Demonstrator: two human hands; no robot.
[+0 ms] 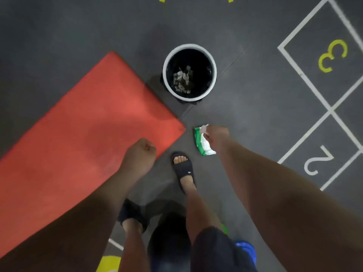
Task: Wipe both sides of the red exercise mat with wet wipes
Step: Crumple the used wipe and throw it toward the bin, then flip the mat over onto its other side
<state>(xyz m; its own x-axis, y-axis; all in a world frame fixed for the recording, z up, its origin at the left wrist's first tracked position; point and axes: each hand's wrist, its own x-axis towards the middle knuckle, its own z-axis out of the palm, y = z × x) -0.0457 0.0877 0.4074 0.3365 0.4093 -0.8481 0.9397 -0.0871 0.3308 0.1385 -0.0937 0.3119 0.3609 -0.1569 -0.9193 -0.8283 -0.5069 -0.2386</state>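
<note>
A gym: dark rubber floor [78, 26] with painted numbered squares [332, 55].

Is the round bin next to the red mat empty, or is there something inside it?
Not empty. Crumpled pale pieces lie at the bottom of the bin; whether they are used wipes cannot be told.

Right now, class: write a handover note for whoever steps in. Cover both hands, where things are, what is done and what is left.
Left hand: fist, holds nothing, over the red exercise mat, which lies flat.
Right hand: pinches a wet wipe at the green-and-white wipes pack, off the mat's corner.
Done: the bin holds crumpled wipes, so probably some wiping.
Left: unclear which sides; wipe on.
</note>
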